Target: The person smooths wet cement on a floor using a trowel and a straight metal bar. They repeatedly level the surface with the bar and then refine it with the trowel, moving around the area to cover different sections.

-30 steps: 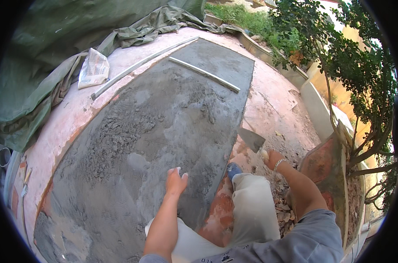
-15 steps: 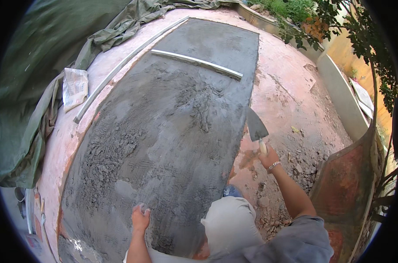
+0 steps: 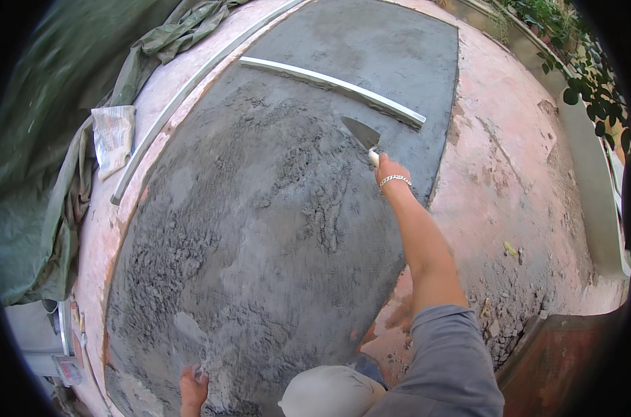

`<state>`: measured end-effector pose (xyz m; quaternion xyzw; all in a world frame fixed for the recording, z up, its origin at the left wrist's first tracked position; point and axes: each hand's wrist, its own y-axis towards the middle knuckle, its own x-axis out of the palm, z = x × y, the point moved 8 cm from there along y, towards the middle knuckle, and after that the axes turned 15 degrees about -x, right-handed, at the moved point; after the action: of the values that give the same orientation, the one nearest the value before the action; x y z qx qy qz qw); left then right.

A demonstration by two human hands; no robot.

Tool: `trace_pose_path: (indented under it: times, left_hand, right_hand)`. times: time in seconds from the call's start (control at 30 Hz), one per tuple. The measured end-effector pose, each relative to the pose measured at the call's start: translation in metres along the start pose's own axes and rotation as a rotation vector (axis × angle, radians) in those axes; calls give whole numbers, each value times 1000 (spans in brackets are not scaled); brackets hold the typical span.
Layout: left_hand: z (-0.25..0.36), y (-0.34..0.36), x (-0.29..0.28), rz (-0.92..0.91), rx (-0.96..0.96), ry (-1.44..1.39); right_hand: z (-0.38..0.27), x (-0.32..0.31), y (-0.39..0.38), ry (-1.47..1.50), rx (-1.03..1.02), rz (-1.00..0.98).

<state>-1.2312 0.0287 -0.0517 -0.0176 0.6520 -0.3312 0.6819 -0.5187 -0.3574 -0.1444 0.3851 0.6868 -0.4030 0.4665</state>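
Observation:
My right hand (image 3: 393,172), with a chain bracelet at the wrist, is closed round the pale handle of a pointed trowel (image 3: 361,133). The grey blade is over the wet mortar (image 3: 260,250), just on the near side of a long pale straightedge (image 3: 336,85); whether it touches cannot be told. Low at the left, my left hand (image 3: 194,386) is over the mortar with loosely bent fingers and thumb apart, holding nothing visible. The mortar is lumpy and ridged in the middle and at the left, smooth beyond the straightedge.
Along the left edge lies a long metal bar (image 3: 183,90), beside a paper bag (image 3: 114,141) and a bunched green tarp (image 3: 58,215). Pinkish floor (image 3: 496,187) with rubble (image 3: 510,320) borders the right, near a low wall (image 3: 596,201). A pale rounded cloth-covered shape (image 3: 329,393) is below.
My right hand has swung the trowel left and away from me, off the pinkish floor and over the mortar. My left hand sits lower in view. The whole view has shifted.

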Motion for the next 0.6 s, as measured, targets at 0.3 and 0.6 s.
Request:
trace_pose_path:
  times: [0.3, 0.6]
  left_hand:
    - [14, -30, 0, -18, -156, 97]
    - [9, -45, 17, -75, -103, 63]
  right_hand:
    - [-15, 18, 29, -59, -115, -97]
    - [-58, 43, -58, -29, -218, -210]
